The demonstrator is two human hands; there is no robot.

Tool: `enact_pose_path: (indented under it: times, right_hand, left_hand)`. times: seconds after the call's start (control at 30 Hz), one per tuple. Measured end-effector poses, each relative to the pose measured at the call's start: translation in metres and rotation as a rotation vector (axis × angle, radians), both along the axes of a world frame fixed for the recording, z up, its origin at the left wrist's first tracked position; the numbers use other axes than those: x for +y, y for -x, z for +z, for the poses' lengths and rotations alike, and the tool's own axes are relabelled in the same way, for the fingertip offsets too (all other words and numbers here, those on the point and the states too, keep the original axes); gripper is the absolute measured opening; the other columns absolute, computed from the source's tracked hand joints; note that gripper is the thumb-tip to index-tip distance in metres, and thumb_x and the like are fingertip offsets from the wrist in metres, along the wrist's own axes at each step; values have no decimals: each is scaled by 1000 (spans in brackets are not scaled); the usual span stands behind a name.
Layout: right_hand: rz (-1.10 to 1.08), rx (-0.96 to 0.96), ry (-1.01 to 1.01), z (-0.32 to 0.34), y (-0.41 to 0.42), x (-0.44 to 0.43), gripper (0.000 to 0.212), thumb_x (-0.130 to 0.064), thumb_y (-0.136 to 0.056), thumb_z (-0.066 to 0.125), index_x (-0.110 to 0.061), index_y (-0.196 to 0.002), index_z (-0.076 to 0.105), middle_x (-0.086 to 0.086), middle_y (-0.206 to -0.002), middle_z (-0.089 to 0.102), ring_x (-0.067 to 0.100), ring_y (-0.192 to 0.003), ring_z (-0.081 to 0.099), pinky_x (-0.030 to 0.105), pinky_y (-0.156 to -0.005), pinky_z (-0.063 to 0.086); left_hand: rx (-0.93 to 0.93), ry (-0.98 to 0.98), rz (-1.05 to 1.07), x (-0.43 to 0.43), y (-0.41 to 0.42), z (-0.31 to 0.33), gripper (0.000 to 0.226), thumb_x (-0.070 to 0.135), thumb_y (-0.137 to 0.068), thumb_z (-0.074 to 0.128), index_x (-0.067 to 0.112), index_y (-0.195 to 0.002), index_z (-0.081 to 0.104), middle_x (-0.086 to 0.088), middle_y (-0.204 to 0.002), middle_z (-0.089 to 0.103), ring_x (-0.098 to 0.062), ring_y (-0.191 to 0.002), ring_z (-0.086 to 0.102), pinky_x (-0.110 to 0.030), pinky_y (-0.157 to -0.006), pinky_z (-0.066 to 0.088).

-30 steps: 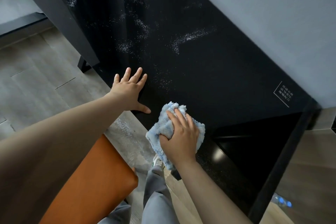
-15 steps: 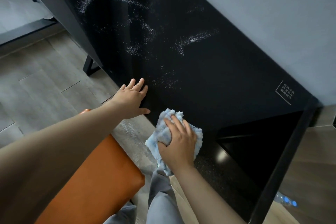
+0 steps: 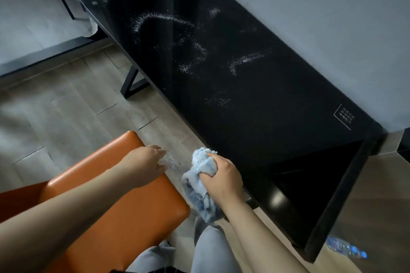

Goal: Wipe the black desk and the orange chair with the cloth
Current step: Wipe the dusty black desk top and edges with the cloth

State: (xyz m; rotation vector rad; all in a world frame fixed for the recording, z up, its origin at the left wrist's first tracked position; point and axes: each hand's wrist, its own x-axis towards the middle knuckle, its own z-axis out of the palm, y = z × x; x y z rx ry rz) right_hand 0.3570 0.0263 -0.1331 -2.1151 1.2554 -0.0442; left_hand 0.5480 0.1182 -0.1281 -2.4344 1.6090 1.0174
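One head camera looks steeply down from above; the black desk [image 3: 266, 106] runs from 11 to 4 o'clock, the orange chair [image 3: 137, 217] near at 7 o'clock.

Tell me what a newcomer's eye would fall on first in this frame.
White powder streaks scattered over the middle and far part of the black desk stand out most against its dark top. Next comes the orange chair at lower left, and beside it the right hand gripping a bunched light blue cloth at the desk's near edge.
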Motion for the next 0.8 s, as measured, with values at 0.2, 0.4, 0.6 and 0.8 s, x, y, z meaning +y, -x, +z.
enact_pose_path:
  times: [0.2, 0.4, 0.6, 0.8]
  right_hand:
    - [104, -48, 70, 34, 8, 3, 39, -27, -80, 63, -27, -120, 62, -10, -113, 64, 9, -107, 56, 26, -91, 46]
    - [289, -126, 63, 62, 20, -8, 23, -26, -80, 62, -28, -103, 66, -13, -96, 65, 3, -92, 56, 27, -83, 50]
    - [531, -210, 79, 80, 48, -14, 11, -29, -77, 64, -34, -78, 54, -14, -78, 59, 4, -77, 56, 30, -72, 50]
    - [762, -268, 51, 91, 53, 20, 10, -37, -73, 58, -33, -69, 50, -13, -71, 58, 6, -71, 56, 36, -68, 51]
  left_hand:
    - [4, 60, 162, 30, 19, 32, 43, 40, -94, 53, 17, -131, 55, -1, -130, 57, -17, -116, 55, -30, -96, 45]
    - [11, 142, 396, 53, 67, 58, 48, 44, -93, 55, 19, -133, 54, 1, -127, 60, -17, -112, 59, -29, -93, 48]
    - [-4, 197, 670, 82, 136, 73, 55, 49, -90, 56, 21, -137, 50, 1, -136, 55, -15, -125, 50, -27, -101, 40]
    - [-12, 255, 948, 134, 194, 83, 58, 50, -90, 57, 22, -139, 48, 5, -140, 52, -11, -126, 49, -26, -102, 40]
